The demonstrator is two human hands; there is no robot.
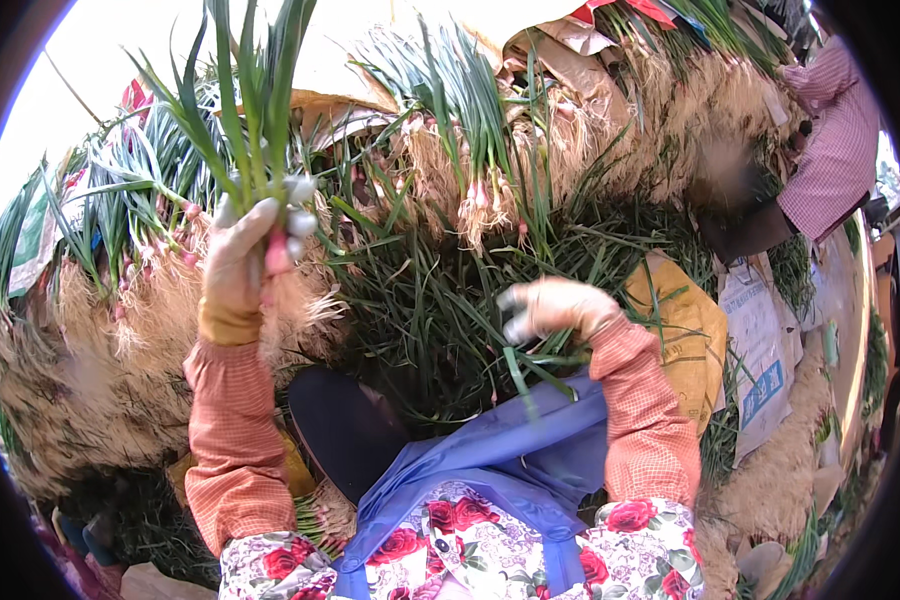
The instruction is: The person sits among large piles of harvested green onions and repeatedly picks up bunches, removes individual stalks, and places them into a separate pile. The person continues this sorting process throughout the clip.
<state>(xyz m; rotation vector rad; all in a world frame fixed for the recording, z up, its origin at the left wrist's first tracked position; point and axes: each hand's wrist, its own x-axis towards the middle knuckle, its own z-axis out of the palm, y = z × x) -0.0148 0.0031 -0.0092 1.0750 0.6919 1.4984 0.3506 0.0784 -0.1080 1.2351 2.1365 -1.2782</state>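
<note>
Raised at the upper left, my left hand [247, 247] in a work glove is closed around a bunch of green garlic plants [251, 112]; their pink bulbs and pale roots hang below the fingers. My right hand [555, 307], also gloved, is over the dark layer of cut leaves in the middle, its fingers curled and slightly blurred. Under it lie a few loose green leaf pieces [521, 371]; whether the fingers touch them I cannot tell. A blue apron [487, 427] covers my lap. Behind both hands lies a long heap of plants with roots facing me [484, 199].
A co-worker in a checked sleeve [832, 142] is at the upper right. A yellow woven sack [682, 337] and a white printed sack [757, 360] lie to the right. Brown sheeting [585, 67] partly covers the heap. Cut leaves [420, 322] fill the ground before me.
</note>
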